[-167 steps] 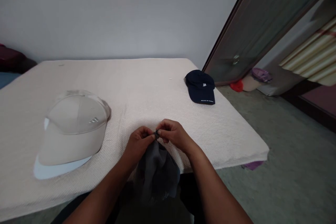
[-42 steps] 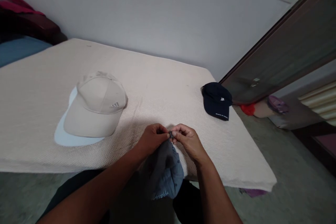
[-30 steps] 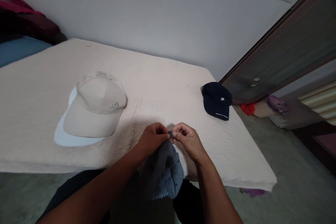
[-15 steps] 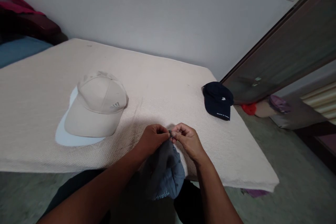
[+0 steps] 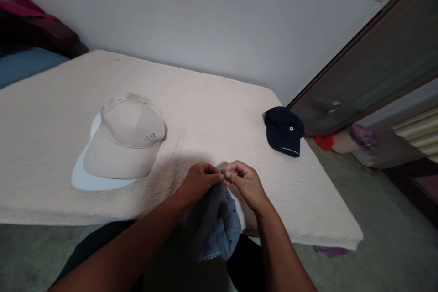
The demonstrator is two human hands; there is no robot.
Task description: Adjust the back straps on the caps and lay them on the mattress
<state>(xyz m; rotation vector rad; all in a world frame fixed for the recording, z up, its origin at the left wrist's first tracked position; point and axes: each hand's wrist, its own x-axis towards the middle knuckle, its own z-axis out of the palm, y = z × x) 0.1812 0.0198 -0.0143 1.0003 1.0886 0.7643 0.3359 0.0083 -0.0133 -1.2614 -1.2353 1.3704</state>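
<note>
- Blue-grey cap (image 5: 227, 232) hangs below the two hands, at the middle of the near edge of the bed (image 5: 212, 109).
- The left hand (image 5: 197, 183) has its grip closed: thumb and finger pinch a small dark part at the top of this cap.
- The right hand (image 5: 247, 185) pinches the same place, its grip also closed; the small part is mostly hidden by the fingertips.
- On the left of the bed lies a beige cap (image 5: 126, 123), upon a pale blue brim (image 5: 91, 179).
- On the far right, near the bed's edge, lies a navy cap (image 5: 284, 130) with white letters.
</note>
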